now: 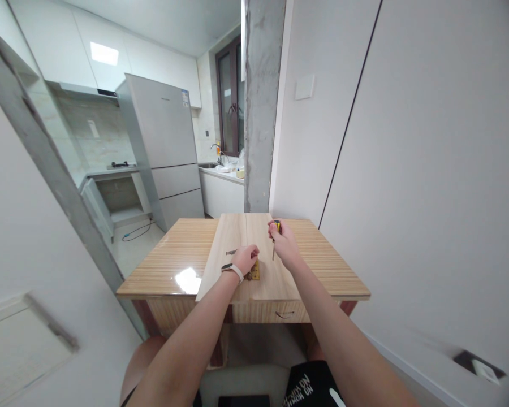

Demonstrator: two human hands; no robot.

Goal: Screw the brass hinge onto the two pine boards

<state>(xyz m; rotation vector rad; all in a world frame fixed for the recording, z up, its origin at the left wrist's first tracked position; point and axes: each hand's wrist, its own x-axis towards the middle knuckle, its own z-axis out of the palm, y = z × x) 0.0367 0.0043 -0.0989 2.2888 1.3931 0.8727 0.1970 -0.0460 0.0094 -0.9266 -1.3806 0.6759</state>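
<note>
A pale wooden board [229, 237] lies across the striped wooden table [169, 254], with a thin line running along its middle. My right hand [283, 240] is closed around a yellow and black screwdriver [274, 250], held above the board with its shaft pointing down. Over the board's middle, my left hand [246, 259] has its fingers bent together; what they hold, if anything, is too small to make out. Partly under that hand is a yellow metal piece [255, 271]. A small dark metal piece [231, 252] lies on the board just beyond my left wrist.
The table has a drawer with a handle [284, 314] on its near side. A grey pillar [261, 113] stands behind the table and a white wall [428, 169] rises at the right. Further back are a fridge [165, 130] and a sink counter [223, 192].
</note>
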